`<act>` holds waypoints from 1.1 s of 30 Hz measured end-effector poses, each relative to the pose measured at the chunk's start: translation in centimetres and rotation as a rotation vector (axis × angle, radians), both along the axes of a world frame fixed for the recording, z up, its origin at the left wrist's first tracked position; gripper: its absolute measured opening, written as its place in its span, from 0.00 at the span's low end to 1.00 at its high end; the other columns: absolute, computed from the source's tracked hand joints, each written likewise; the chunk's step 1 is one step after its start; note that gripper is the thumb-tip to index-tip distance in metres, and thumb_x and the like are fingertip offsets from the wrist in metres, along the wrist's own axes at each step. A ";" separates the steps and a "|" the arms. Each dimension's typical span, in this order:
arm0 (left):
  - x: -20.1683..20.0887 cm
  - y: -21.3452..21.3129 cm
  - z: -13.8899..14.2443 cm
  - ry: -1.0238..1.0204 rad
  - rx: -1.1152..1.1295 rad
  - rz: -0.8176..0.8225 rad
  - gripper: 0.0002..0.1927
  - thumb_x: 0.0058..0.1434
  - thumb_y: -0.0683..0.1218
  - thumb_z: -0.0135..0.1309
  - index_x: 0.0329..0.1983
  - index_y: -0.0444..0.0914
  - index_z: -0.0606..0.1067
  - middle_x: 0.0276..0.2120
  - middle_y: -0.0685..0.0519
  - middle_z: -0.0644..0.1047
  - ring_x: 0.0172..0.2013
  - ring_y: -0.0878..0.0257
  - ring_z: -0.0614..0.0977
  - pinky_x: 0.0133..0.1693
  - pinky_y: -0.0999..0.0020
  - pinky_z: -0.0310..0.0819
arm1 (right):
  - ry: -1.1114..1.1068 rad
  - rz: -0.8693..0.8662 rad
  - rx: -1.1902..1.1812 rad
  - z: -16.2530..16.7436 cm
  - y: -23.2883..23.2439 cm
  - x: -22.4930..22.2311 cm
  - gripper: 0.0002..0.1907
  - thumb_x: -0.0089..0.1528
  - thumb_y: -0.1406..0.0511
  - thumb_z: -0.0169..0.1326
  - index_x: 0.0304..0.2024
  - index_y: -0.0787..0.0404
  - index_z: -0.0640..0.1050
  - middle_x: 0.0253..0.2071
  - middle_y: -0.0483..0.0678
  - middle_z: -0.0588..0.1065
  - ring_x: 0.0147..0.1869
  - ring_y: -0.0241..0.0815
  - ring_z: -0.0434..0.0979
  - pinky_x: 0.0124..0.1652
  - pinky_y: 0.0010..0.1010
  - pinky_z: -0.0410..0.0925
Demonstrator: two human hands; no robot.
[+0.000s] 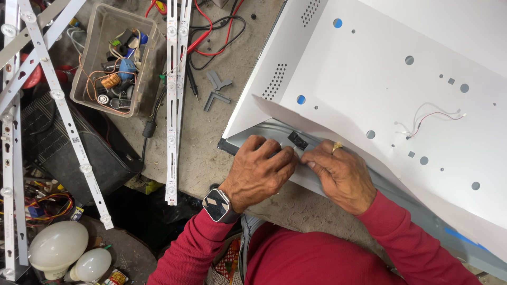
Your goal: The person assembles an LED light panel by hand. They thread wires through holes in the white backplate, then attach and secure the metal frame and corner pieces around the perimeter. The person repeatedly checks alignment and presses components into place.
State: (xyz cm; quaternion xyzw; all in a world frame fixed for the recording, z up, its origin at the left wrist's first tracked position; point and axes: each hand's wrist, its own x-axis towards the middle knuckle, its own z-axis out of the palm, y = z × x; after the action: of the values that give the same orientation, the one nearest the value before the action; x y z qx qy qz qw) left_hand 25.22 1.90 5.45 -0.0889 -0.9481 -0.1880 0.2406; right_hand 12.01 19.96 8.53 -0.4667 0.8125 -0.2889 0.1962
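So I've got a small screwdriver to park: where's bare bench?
Bare bench lies between the upright LED strips and the white panel, below the grey brackets. Another patch sits near the left hand and right hand. It is crowded around the parts tub and test leads.

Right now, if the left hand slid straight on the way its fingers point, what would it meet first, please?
The left hand points right along the panel's lower edge. It would likely meet the small black part first, then the right hand, whose fingertips nearly touch it.
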 end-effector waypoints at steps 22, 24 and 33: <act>0.3 -0.2 -0.9 0.068 0.018 0.026 0.05 0.60 0.44 0.62 0.40 0.41 0.83 0.41 0.57 0.79 0.41 0.64 0.76 0.43 0.65 0.71 | 0.073 0.004 0.108 0.9 -1.4 -0.4 0.08 0.62 0.63 0.58 0.43 0.58 0.82 0.33 0.46 0.77 0.31 0.41 0.78 0.33 0.34 0.71; 0.3 -0.3 -0.9 0.058 0.002 0.023 0.05 0.60 0.44 0.62 0.39 0.41 0.83 0.41 0.57 0.80 0.40 0.64 0.76 0.43 0.65 0.71 | 0.155 0.114 0.065 1.0 -1.6 -0.8 0.07 0.63 0.63 0.57 0.41 0.59 0.80 0.34 0.45 0.77 0.32 0.41 0.78 0.32 0.33 0.72; 0.6 -0.8 -0.7 0.098 0.017 0.025 0.07 0.60 0.43 0.62 0.41 0.39 0.82 0.40 0.56 0.80 0.41 0.63 0.76 0.45 0.65 0.72 | 0.389 0.393 0.223 1.7 -2.8 -1.5 0.09 0.61 0.65 0.57 0.39 0.65 0.76 0.38 0.55 0.75 0.23 0.47 0.75 0.24 0.37 0.69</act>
State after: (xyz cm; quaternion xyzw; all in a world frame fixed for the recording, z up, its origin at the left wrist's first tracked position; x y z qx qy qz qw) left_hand 25.87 1.13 4.76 -0.0839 -0.9346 -0.1883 0.2899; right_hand 10.48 17.18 10.27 -0.6372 0.7557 -0.0594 0.1390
